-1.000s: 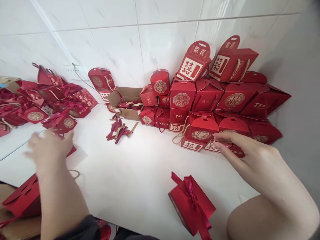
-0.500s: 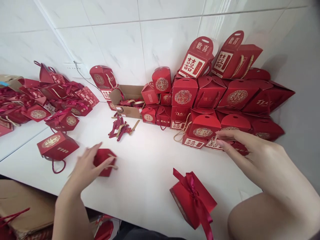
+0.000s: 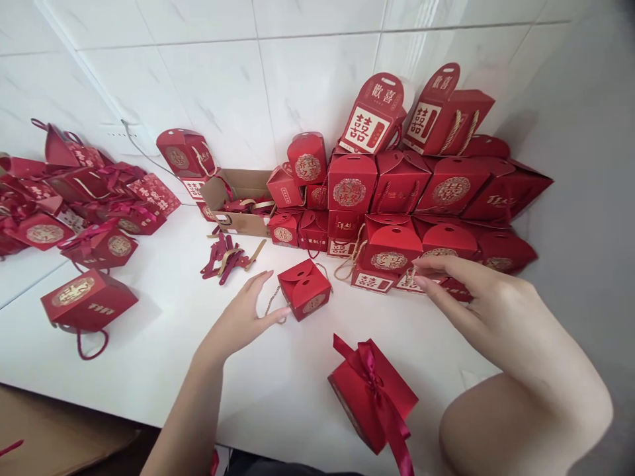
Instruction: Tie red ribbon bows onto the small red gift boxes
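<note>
A small red gift box (image 3: 304, 288) with a round gold emblem and gold cord handles sits upright on the white table. My left hand (image 3: 248, 311) is just left of it, thumb and fingers apart. The thumb is close to the box's cord; whether they touch I cannot tell. My right hand (image 3: 461, 291) is in front of the stacked boxes, thumb and forefinger pinched on a short, light gold cord (image 3: 409, 273). Nearer me lies a red box tied with a satin ribbon (image 3: 372, 387), between my two arms.
Red gift boxes (image 3: 352, 188) are stacked along the tiled wall. An open cardboard box (image 3: 243, 225) stands beside them, with loose red and gold straps (image 3: 228, 258) in front. A larger red box (image 3: 89, 301) and a heap of ribboned boxes (image 3: 89, 182) are at left.
The small red box has moved right with my left hand, from the left of the table to its middle, and now shows its emblem. The right hand keeps its pinch. The view has shifted slightly.
</note>
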A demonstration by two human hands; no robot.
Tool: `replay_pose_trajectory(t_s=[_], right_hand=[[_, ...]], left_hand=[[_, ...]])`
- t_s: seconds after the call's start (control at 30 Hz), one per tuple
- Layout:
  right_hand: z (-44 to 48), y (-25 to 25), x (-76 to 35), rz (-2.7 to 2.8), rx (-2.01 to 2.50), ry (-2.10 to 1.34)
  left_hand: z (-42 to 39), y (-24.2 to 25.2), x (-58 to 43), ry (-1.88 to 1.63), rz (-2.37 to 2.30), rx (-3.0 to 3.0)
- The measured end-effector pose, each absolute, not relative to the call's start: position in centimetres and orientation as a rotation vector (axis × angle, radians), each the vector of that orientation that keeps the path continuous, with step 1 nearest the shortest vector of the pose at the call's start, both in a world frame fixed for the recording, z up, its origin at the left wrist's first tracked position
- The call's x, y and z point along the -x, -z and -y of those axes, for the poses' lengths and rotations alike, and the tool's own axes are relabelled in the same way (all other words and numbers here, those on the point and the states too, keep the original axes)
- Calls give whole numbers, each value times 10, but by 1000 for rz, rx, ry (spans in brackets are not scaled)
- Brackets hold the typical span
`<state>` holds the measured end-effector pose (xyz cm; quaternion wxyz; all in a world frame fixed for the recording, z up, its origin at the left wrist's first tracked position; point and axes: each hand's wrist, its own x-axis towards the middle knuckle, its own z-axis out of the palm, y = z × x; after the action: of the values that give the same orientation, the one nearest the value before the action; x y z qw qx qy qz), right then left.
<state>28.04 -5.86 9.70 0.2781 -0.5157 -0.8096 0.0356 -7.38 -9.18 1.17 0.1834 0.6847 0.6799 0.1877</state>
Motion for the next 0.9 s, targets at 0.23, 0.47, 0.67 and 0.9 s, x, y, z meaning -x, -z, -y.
replay_pose_trajectory(t_s=[0.23,0.47,0.67,0.9], right_hand=[[58,-97,-282,2159,1375,-151],[57,-98,-285,2125,1408,-180],[55,-98,-287,2118,1441,-226],[54,-96,-289,2118,1500,-226]], left_hand=[[51,-1,41,-470,-1820,-1928],[-18,-52,92,-710,-1837,-2214],[-110,-60,103,-906,-1385,-2156],[-90,-34,130,-1242,-1644,-2274]])
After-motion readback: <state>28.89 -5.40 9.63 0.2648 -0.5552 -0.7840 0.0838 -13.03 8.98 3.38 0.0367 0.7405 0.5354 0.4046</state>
